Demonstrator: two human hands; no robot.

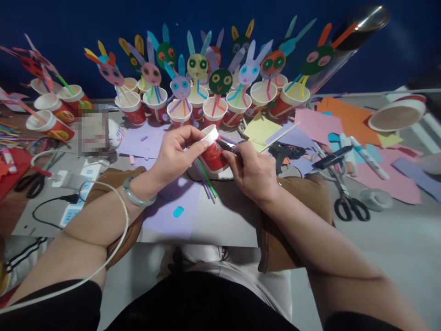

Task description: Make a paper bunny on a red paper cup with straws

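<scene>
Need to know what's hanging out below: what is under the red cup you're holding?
Under the red cup, held in the left hand, green and purple strips stick out downward over a lilac sheet. The right hand covers the cup's right side; the strips' attachment is hidden.

A single view, from a camera worn on the person's head, looks forward and steeply down over the forearms to the desk [227, 220] close below. It faces a dark blue wall [86, 27] at the far edge. The person's lap fills the bottom of the view, and the wide lens bends the edges. No second view shares the scene.
</scene>
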